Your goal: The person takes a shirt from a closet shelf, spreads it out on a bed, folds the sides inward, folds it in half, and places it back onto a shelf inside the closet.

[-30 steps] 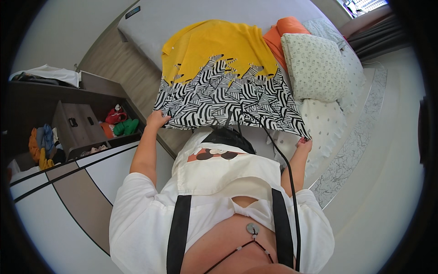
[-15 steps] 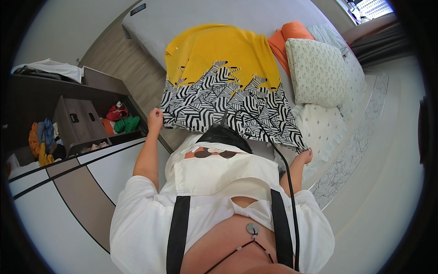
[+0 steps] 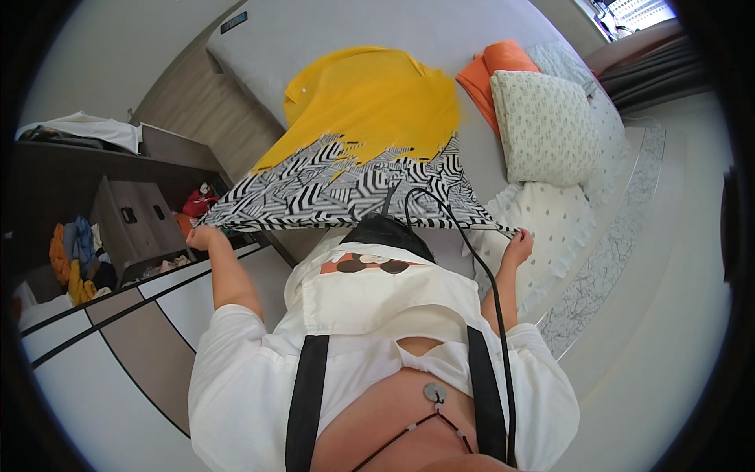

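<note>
Bed [image 3: 377, 23] extends beyond cloth [image 3: 362, 157] whose edge fingers [image 3: 198, 236] grip.

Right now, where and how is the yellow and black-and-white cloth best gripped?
The cloth seems best gripped by its near corners, from the near side: the left hand and right hand hold one each, the edge stretched between them.

Yellow-and-striped sheet [image 3: 362, 145]: soft cloth, matt. Pillow [image 3: 543, 126]: printed cloth, matt. Mattress cover [image 3: 314, 31]: smooth cloth, matt. Drawer unit [image 3: 141, 224]: wood-grain finish, matt. Floor [image 3: 185, 110]: wood-look, low sheen. Cable [image 3: 501, 322]: smooth, plastic-looking. Pendant [image 3: 430, 392]: smooth, stone-like. Curtain [image 3: 653, 72]: matt cloth.
</note>
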A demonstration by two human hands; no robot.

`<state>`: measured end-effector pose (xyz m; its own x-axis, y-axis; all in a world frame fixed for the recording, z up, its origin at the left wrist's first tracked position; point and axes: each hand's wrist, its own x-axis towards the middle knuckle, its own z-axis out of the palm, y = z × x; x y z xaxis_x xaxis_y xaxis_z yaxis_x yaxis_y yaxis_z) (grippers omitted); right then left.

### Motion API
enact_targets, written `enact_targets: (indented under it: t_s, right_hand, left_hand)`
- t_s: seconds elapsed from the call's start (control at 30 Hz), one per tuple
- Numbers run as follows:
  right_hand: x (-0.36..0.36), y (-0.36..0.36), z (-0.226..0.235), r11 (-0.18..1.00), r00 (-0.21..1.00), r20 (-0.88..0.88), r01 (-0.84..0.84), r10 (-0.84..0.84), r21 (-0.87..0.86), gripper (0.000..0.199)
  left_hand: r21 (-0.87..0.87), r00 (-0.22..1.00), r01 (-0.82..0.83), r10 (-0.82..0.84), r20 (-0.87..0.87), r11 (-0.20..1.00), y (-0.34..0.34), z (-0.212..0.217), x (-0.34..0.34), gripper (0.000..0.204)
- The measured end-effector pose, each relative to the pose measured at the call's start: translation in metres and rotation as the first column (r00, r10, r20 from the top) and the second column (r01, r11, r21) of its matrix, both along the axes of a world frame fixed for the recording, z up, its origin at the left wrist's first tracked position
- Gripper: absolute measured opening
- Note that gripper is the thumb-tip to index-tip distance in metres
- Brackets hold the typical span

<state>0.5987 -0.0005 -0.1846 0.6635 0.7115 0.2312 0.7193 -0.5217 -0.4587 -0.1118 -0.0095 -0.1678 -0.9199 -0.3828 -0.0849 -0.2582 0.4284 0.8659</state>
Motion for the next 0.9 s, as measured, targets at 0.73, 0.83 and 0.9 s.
enact_targets:
  t_s: [0.73,0.83,0.9]
  right_hand:
    - [0.153,-0.023,0.087,-0.051,0.355,-0.700,0.872,-0.620,0.487,0.016]
    - [0.148,-0.027,0.059,0.251,0.493,-0.623,0.863,-0.607,0.438,0.021]
    - [0.119,-0.015,0.019,0.578,0.671,-0.469,0.738,-0.573,0.348,0.029]
  left_hand:
    - [0.362,-0.292,0.913,-0.921,0.256,-0.189,0.101,-0.012,0.160,0.008]
    - [0.554,-0.285,0.828,-0.917,0.277,-0.090,0.102,-0.007,0.197,0.011]
    - [0.630,-0.256,0.776,-0.933,0.255,-0.041,0.111,-0.004,0.218,0.012]
